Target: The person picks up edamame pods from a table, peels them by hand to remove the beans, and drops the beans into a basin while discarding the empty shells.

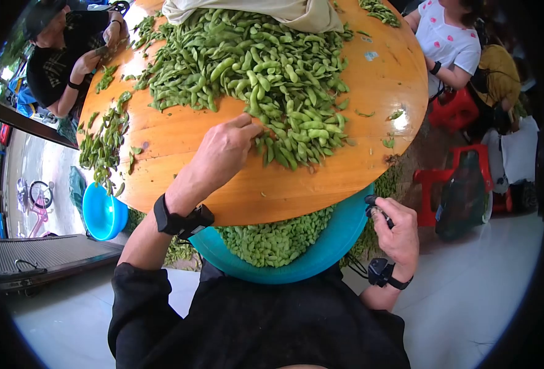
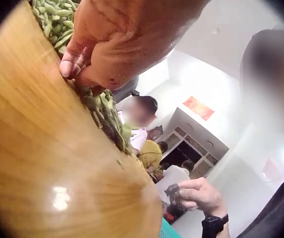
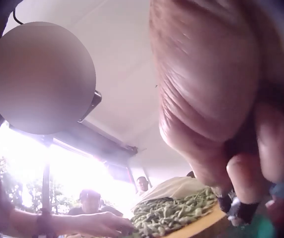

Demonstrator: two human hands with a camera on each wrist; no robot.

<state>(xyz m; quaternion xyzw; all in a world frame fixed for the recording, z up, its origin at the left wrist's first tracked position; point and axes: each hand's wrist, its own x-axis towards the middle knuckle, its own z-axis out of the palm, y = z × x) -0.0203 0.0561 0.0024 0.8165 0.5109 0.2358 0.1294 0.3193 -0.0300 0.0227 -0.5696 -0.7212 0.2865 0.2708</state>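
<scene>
in the head view, the left hand (image 1: 226, 147) is held with bent fingers at the near edge of a broad heap of green, slender bean pods (image 1: 296, 74); whether a pod is pinched cannot be told. the right hand (image 1: 397, 230) is curled in narrowly, with something black at its thumb and fingertip, worn or gripped, which cannot be told. the heap is spread on a round, orange-brown wooden table (image 1: 382, 92), at 1 o'clock from the left hand, the nearer one, and between 10 and 11 from the right, well apart. its narrower end is pointed towards 5 o'clock, its long axis roughly 11 to 5; single pods are turned every way. a round, turquoise plastic basin (image 1: 345, 230) of pale green shelled beans (image 1: 275, 243) is seen at 5 o'clock from the left hand.

in the left wrist view, the left fingers are pointed towards 7 o'clock, pods lying close by.

in the right wrist view, the heap is seen at 7 o'clock from the right hand.
</scene>
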